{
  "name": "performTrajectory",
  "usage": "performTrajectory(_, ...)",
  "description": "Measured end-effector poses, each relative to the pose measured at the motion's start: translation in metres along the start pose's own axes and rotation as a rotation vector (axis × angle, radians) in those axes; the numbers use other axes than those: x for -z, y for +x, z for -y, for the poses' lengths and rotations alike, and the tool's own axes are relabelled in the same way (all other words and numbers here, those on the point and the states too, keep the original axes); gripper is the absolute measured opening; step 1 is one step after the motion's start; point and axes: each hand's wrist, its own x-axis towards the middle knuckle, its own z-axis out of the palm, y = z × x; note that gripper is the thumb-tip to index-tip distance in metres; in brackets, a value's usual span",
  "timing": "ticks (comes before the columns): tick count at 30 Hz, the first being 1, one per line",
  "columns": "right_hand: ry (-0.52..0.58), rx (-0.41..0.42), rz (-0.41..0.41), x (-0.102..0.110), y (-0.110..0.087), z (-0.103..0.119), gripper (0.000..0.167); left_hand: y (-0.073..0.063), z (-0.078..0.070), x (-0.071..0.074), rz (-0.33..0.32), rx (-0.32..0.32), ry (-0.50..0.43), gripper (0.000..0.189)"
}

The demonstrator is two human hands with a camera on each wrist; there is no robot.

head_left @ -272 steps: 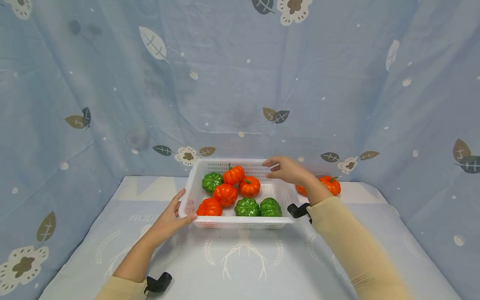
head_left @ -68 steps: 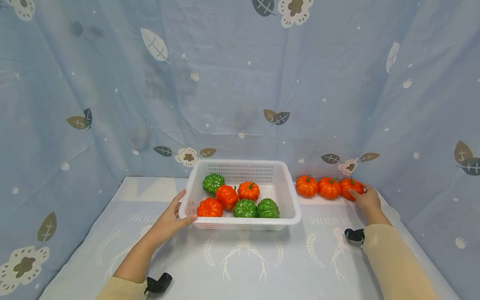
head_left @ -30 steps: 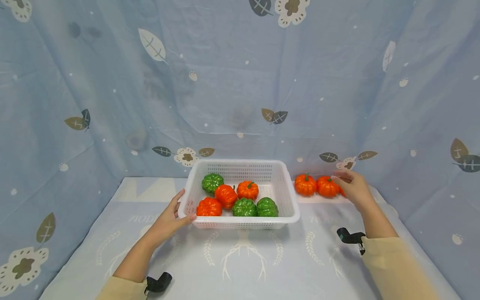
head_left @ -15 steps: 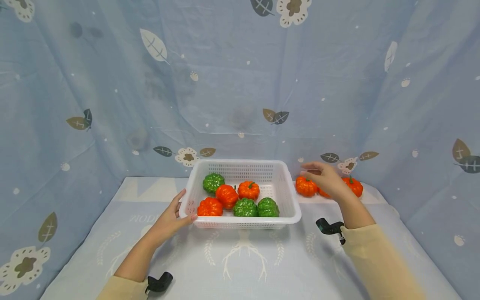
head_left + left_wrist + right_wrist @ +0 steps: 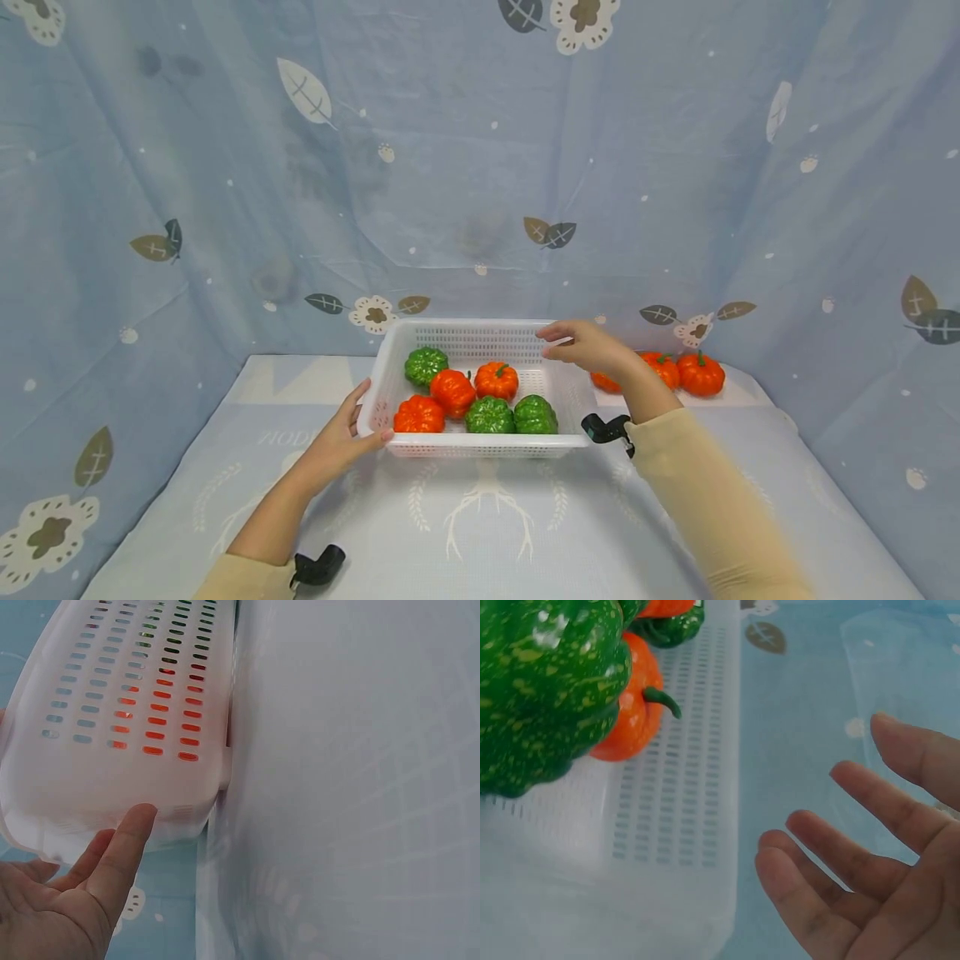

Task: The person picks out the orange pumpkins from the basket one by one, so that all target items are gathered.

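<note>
A white perforated plastic basket (image 5: 480,440) holds three orange mini pumpkins, one being the orange pumpkin (image 5: 497,381) with a green stem, and three green ones, such as the green pumpkin (image 5: 426,367) at the back left. My left hand (image 5: 337,442) holds the basket's front left corner, thumb at the rim; the left wrist view has its fingers against the perforated wall. Over the basket's back right part, my right hand (image 5: 581,346) hovers with fingers loosely spread and nothing in them. The right wrist view shows that right hand (image 5: 855,877) beside the basket's edge.
Right of the basket, three orange pumpkins stand in a row along the back, including the rightmost pumpkin (image 5: 701,375); my right arm partly covers the others. A patterned blue curtain (image 5: 480,167) hangs behind the cloth-covered table (image 5: 480,517).
One orange pumpkin has left the basket, and one now ends the row at right. My right hand has let go of it and moved left over the basket. The left hand stays put.
</note>
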Motion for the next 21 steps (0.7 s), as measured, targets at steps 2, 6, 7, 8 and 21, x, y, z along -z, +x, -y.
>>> performTrajectory(2,-0.029,0.014,0.040,-0.004,0.007,0.001,0.045,0.001,0.001,0.000,0.000,0.000,0.001,0.106)
performTrajectory(6,-0.012,0.000,0.085,-0.012,0.020,0.003,0.045,0.002,0.002,0.001,0.005,-0.007,-0.003,0.106)
performTrajectory(7,0.003,-0.005,0.090,-0.014,0.023,0.003,0.045,0.002,0.002,0.001,0.005,-0.008,0.000,0.106)
performTrajectory(8,0.021,-0.013,0.092,-0.016,0.026,0.002,0.046,0.002,0.001,0.001,0.005,-0.012,0.005,0.106)
performTrajectory(21,0.167,-0.156,0.218,-0.043,0.062,-0.015,0.057,0.001,0.001,0.001,0.000,-0.016,-0.007,0.106)
